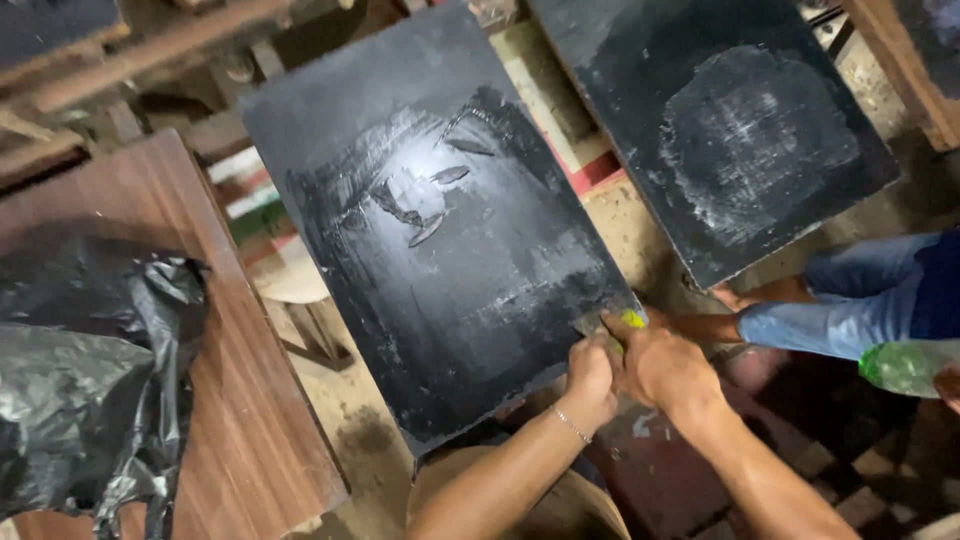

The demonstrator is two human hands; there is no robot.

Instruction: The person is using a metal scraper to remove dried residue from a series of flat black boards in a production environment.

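Both hands sit at the near right corner of the black board [440,250], which lies tilted across the middle of the view. Left hand [590,375] is curled shut, knuckles up, pressing on the board's near edge; thin bracelet on the wrist. Right hand [662,362] is just beside it, touching, fingers pinched together on a small yellow-green piece [632,319] at the board corner. Can't tell what that piece is, too small.

Board state: most of the face is coated dark and glossy, with streaky wipe marks and a bright glare patch toward the far half. Upper left portion looks flatter and more matte. My read: the coating is largely on, and the hands are now busy at the corner edge only; streaks suggest the surface is not yet even.

Second black board [720,130] lies to the far right, well apart, with a dull greyish rubbed patch in its middle.

Left: brown wooden table [240,400] with a crumpled black plastic bag [90,380] on it. Right edge: another person's leg in jeans [850,300], green plastic bottle [905,365] near it.
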